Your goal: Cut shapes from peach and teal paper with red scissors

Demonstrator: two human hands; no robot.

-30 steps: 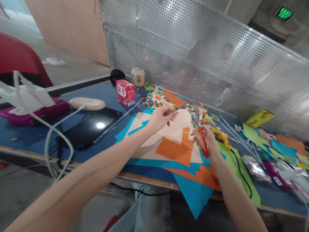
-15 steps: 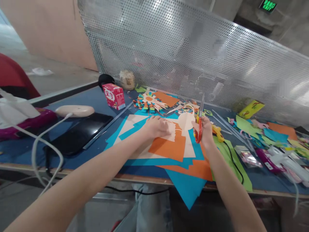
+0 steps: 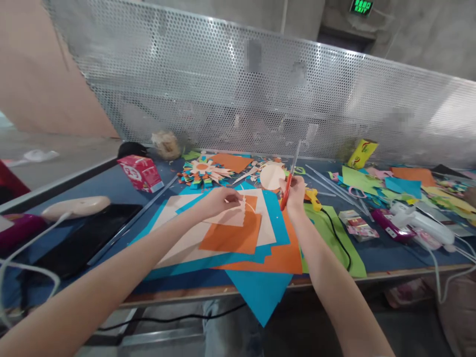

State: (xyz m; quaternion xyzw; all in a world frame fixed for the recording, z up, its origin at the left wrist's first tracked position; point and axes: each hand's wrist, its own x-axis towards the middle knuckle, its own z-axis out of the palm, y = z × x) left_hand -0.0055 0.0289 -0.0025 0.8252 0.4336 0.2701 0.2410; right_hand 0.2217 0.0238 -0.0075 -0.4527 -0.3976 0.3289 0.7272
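Observation:
My left hand is closed just above the stacked paper, with a thin cream paper strip curving out from its fingertips. My right hand grips a pair of scissors by the red handles, blades pointing up and away. Beside the right thumb is a round cream paper disc; whether that hand also holds it, I cannot tell. Below the left hand lie a cream piece with a wavy edge, an orange sheet and larger blue sheets.
A layered paper flower and scraps lie behind the stack. To the left are a pink box and a black phone. A yellow glue gun with a black cord rests on green paper. A perforated metal screen stands behind.
My left hand has risen off the wavy-edged piece and now pinches the thin strip. The scissors stay in my right hand. The view has shifted, so the table's things appear further left.

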